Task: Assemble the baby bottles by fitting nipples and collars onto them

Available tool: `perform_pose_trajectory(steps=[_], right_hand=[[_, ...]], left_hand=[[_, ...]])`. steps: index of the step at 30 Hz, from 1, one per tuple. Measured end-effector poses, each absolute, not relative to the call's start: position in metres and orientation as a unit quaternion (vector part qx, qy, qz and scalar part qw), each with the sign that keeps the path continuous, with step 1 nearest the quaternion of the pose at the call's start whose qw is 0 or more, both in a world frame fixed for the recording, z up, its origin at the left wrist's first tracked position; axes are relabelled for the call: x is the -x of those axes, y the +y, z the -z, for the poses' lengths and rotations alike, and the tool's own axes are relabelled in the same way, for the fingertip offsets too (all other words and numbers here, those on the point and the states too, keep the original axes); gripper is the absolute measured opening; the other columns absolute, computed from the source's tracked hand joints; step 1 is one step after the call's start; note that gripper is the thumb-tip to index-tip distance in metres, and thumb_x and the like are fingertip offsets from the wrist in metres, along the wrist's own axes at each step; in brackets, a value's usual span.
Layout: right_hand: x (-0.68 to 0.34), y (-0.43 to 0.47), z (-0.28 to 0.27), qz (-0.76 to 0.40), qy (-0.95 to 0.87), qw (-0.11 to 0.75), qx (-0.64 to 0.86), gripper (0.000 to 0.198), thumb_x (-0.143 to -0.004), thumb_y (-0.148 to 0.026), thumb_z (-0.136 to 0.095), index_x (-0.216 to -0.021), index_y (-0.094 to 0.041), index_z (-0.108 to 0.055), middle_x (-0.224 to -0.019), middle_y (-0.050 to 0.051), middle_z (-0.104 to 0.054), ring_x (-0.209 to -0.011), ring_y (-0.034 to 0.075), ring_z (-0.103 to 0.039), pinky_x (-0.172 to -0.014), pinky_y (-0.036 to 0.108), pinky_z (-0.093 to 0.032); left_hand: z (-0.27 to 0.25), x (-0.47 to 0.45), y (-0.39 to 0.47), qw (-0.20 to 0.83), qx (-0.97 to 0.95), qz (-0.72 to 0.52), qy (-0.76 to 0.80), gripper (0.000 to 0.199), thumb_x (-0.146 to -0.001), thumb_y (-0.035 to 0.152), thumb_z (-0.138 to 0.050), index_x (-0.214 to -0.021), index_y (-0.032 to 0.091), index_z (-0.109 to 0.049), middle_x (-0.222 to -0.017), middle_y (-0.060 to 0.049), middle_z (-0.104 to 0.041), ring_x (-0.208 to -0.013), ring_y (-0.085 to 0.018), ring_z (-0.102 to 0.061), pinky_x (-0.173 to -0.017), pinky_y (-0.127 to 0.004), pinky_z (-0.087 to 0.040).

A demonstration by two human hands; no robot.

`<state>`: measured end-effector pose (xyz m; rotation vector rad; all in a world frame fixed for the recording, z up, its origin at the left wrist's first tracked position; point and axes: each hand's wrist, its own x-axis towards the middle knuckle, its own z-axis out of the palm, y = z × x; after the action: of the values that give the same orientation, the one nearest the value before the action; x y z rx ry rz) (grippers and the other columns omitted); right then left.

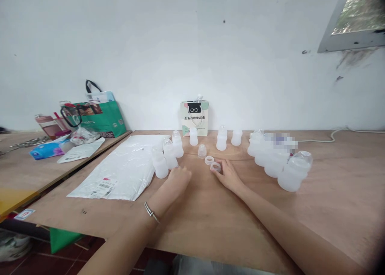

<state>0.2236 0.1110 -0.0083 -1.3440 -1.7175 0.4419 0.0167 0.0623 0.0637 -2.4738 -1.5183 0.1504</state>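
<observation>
My right hand has its thumb and fingers around a white bottle collar ring on the table. A second collar ring lies against it, and a clear dome cap stands just behind. My left hand, with a bracelet on its wrist, is closed with its fingers curled down; what they hold, if anything, is hidden. Right behind it stands a capped baby bottle, between another capped bottle and a third. I cannot tell whether the left hand touches them.
On the right, several capped bottles form a row. Uncapped bottles and a capped one stand at the back, near a paper bag. A white mailing pouch lies left; a green bag stands beyond.
</observation>
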Motion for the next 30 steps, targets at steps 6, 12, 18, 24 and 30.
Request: perform_pose_trajectory(steps=[6, 12, 18, 24, 30], right_hand=[[-0.222, 0.095, -0.003, -0.429, -0.581, 0.511, 0.466, 0.024, -0.085, -0.036, -0.042, -0.095, -0.018, -0.053, -0.095, 0.010, -0.065, -0.090, 0.019, -0.063, -0.082, 0.037, -0.049], [-0.222, 0.081, -0.018, -0.736, -0.303, 0.532, 0.289, 0.022, -0.089, -0.019, -0.036, -0.093, -0.014, -0.057, -0.095, 0.012, -0.068, -0.093, 0.015, -0.064, -0.083, 0.028, -0.052], [-0.220, 0.081, -0.017, -0.805, -0.209, 0.512, 0.215, 0.023, -0.089, -0.017, -0.036, -0.099, -0.012, -0.056, -0.093, 0.011, -0.068, -0.087, 0.015, -0.066, -0.082, 0.026, -0.053], [-0.222, 0.080, -0.019, -0.812, -0.232, 0.499, 0.195, 0.022, -0.090, -0.018, -0.038, -0.100, -0.014, -0.057, -0.094, 0.009, -0.068, -0.090, 0.014, -0.065, -0.084, 0.025, -0.052], [-0.221, 0.078, -0.020, -0.824, -0.236, 0.487, 0.167, 0.018, -0.089, -0.019, -0.042, -0.098, -0.015, -0.058, -0.094, 0.008, -0.068, -0.090, 0.013, -0.065, -0.084, 0.025, -0.052]], left_hand=[[-0.082, -0.027, 0.087, -0.001, 0.908, 0.137, -0.396, 0.035, -0.086, 0.014, -0.044, -0.118, 0.023, -0.052, -0.092, -0.004, -0.054, -0.077, -0.014, -0.056, -0.072, -0.026, -0.046], [-0.061, -0.052, 0.106, -0.200, 0.815, 0.447, -0.310, 0.025, -0.088, 0.026, -0.045, -0.106, 0.021, -0.061, -0.095, -0.006, -0.058, -0.088, -0.014, -0.056, -0.082, -0.029, -0.047], [-0.042, -0.061, 0.098, -0.169, 0.794, 0.511, -0.284, 0.019, -0.083, 0.027, -0.054, -0.097, 0.019, -0.064, -0.098, -0.006, -0.067, -0.094, -0.016, -0.060, -0.087, -0.033, -0.047], [-0.034, -0.058, 0.100, -0.054, 0.798, 0.527, -0.289, 0.014, -0.080, 0.022, -0.058, -0.091, 0.022, -0.067, -0.096, -0.006, -0.067, -0.093, -0.017, -0.061, -0.085, -0.034, -0.049], [-0.031, -0.062, 0.096, -0.009, 0.791, 0.549, -0.269, 0.015, -0.081, 0.021, -0.057, -0.092, 0.023, -0.067, -0.096, -0.005, -0.066, -0.094, -0.016, -0.060, -0.085, -0.034, -0.049]])
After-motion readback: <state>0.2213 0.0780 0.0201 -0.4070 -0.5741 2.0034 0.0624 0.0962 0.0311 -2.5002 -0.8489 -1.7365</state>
